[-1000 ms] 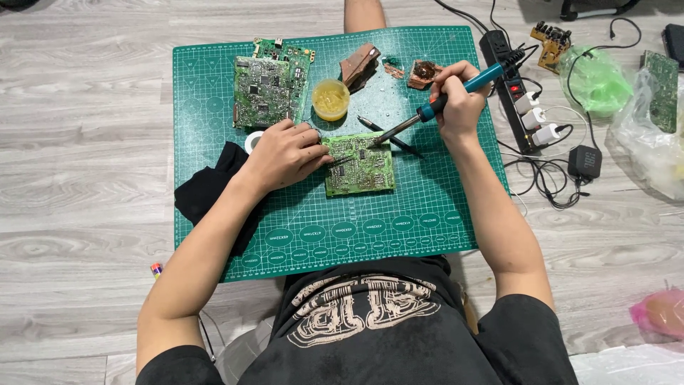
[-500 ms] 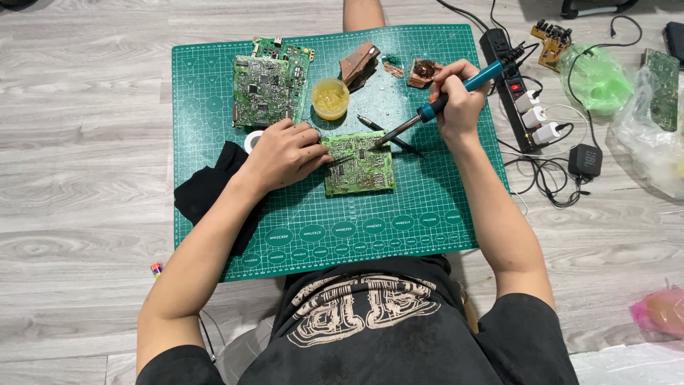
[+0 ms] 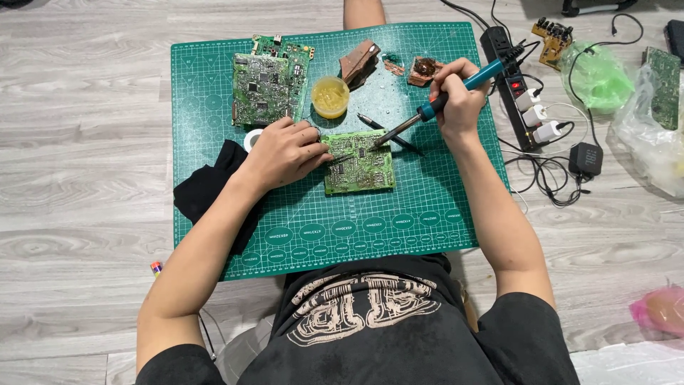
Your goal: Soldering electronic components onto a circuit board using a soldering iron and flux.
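A small green circuit board (image 3: pixel 363 170) lies in the middle of a green cutting mat (image 3: pixel 399 221). My left hand (image 3: pixel 285 151) rests on the board's left edge and pinches a thin strand of solder wire whose end reaches onto the board. My right hand (image 3: pixel 457 100) grips a blue-handled soldering iron (image 3: pixel 434 108); its metal tip touches the board's upper middle.
A larger circuit board (image 3: pixel 269 87), a yellow flux tub (image 3: pixel 330 96), tweezers (image 3: pixel 388 132), copper-coloured scraps (image 3: pixel 360 60) and a tape roll (image 3: pixel 252 138) sit on the mat. A black cloth (image 3: pixel 206 189) drapes its left edge. A power strip (image 3: pixel 514 85), chargers, cables and plastic bags (image 3: pixel 645 125) lie right.
Almost nothing differs; both hands hold the same pose with the iron tip on the board.
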